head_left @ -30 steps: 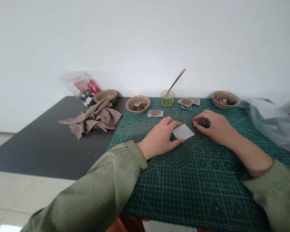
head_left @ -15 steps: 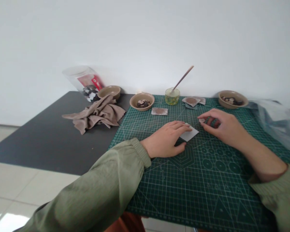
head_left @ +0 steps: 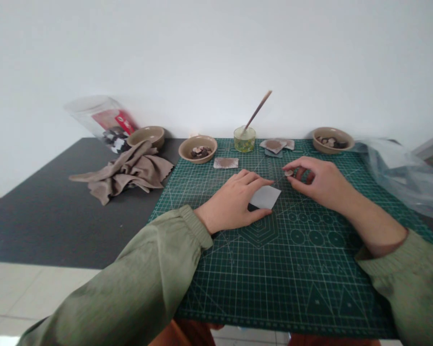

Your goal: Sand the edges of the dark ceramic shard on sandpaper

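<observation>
The left hand point(head_left: 236, 204) has its thumb and fingers set wide apart about a white square card point(head_left: 266, 198), thumb touching its near corner; I cannot tell whether they pinch it or merely rest there. The right hand point(head_left: 320, 182) pinches a small pale disc point(head_left: 289, 173) narrowly between thumb and forefinger, just beyond the card's right corner. The card should be light, thin and fairly flat, apt to slide or crease, so best held by opposite edges; the disc looks light and hard, likely to slip unless its rim is gripped. Under the fingers, the green cutting mat point(head_left: 260, 288) bears printed hexagons, circles and triangles. Far left beyond them, a clear pouch point(head_left: 90, 113) carries a red label point(head_left: 124, 122) whose white marking is unreadable.
</observation>
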A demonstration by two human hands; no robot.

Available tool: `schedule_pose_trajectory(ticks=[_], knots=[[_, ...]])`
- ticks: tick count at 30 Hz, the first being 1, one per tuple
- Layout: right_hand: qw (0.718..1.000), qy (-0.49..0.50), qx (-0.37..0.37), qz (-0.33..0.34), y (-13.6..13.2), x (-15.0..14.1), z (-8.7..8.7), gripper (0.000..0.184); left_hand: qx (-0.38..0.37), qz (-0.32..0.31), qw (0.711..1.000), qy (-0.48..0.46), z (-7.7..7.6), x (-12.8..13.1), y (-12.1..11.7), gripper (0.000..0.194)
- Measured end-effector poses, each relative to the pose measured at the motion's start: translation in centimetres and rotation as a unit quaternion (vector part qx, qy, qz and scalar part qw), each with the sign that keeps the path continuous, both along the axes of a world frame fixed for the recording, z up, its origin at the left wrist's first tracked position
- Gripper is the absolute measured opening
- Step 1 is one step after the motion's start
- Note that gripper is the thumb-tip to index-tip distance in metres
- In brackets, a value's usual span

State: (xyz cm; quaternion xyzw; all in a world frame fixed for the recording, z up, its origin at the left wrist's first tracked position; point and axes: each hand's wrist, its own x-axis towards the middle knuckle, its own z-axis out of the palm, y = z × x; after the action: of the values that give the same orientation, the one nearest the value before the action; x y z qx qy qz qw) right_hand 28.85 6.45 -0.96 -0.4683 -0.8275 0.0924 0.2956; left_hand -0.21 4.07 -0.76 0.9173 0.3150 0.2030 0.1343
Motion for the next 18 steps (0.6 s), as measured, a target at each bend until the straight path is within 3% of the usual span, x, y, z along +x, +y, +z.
schedule_pose_trajectory(ticks=[4,9,14,18], knots=[[1.000,-0.002,0.000,0.004,0.17,0.13,-0.10,0.023,0.008,0.043,0.999,0.011,0.28,-0.03,-0.25,0.075],[0.999,-0.029,-0.016,0.027,0.58,0.56,-0.55,0.017,0.013,0.013,0.999,0.032,0.97,-0.66,-0.36,0.069],[0.999,-0.038,-0.027,0.024,0.78,0.79,-0.87,0.021,0.002,0.027,0.999,0.023,0.49,-0.24,-0.38,0.065],[0.998,-0.044,-0.039,0.019,0.80,0.94,-0.94,0.023,-0.013,0.062,0.998,0.007,0.36,0.22,-0.54,0.077]])
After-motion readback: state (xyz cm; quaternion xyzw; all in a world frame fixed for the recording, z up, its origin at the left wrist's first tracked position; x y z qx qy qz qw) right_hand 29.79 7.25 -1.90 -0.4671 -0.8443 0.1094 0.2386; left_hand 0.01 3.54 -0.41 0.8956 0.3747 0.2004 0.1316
